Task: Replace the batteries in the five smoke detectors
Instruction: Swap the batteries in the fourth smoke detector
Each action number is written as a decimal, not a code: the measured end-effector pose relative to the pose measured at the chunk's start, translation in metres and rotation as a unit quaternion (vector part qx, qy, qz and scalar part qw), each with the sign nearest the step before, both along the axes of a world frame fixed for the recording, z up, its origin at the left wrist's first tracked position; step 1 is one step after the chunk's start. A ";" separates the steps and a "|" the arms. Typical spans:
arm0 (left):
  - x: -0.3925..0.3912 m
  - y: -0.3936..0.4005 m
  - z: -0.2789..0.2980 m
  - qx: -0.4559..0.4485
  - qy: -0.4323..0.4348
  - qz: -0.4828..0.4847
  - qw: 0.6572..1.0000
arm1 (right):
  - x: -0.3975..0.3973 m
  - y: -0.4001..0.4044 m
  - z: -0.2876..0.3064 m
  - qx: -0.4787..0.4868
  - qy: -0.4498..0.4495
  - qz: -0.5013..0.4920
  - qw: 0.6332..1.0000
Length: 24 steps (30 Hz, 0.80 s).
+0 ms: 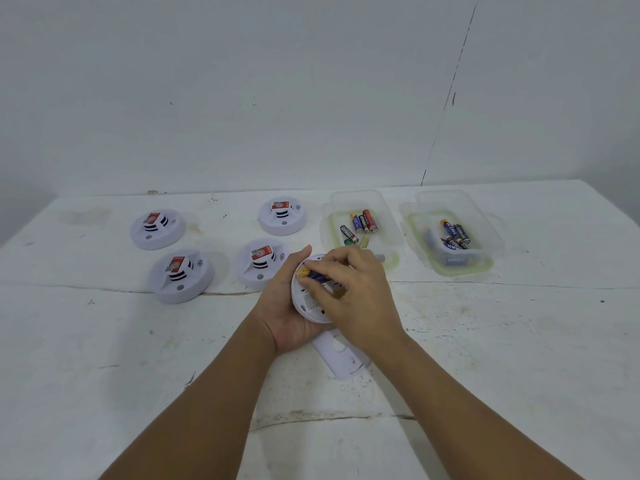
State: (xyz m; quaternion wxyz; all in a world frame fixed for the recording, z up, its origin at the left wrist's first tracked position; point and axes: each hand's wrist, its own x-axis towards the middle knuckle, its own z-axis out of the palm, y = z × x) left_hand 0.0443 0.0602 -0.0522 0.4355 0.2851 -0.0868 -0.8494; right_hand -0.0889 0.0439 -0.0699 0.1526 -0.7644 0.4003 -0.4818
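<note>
1. My right hand (349, 289) is pinching a blue battery with a yellow end (313, 274), fingers curled tight round it, right over the open back of the detector.
2. That smoke detector (308, 303) sits flipped over in my left hand (291, 303), palm cupped under it and thumb hooked over its far edge. I'll use it as the landmark from here on.
3. Just below it, flat on the table (485, 341), lies a white cover plate (341, 355), partly hidden by my right wrist.
4. Left of the held detector are four more detectors, face up with red stickers: nearest one (262, 263) just beside my thumb, another (180, 275) further left, one far left at the back (157, 228), one behind (283, 215).
5. Behind and right of it is a clear tub (381, 209) with loose batteries (360, 225) in it.
6. Further right still, a second clear tub (485, 230) with another pile of batteries (455, 237).
</note>
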 end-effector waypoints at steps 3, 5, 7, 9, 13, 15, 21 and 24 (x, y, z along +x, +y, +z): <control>0.000 0.000 0.001 0.007 -0.004 0.001 1.000 | 0.000 0.000 -0.001 0.018 -0.011 0.000 1.000; 0.000 0.000 0.000 0.008 -0.008 0.000 1.000 | 0.002 0.004 -0.001 0.037 -0.025 -0.001 0.999; 0.000 0.000 0.000 0.009 -0.004 0.002 1.000 | 0.004 0.008 0.001 0.048 -0.031 -0.008 0.998; -0.001 -0.001 -0.001 0.006 -0.003 0.008 1.000 | 0.005 0.011 0.004 0.077 -0.047 -0.012 0.996; -0.001 -0.001 -0.001 0.006 -0.011 0.015 1.000 | 0.004 0.015 0.006 0.168 -0.145 0.005 0.975; -0.001 -0.002 -0.001 0.006 -0.013 0.011 1.000 | 0.003 0.018 0.005 0.184 -0.181 0.010 0.966; -0.001 -0.002 -0.002 0.009 -0.003 0.009 1.000 | 0.003 0.023 -0.003 0.183 -0.224 0.012 0.957; -0.001 -0.002 -0.002 0.009 -0.010 0.007 1.000 | 0.006 0.025 -0.007 0.181 -0.244 0.006 0.953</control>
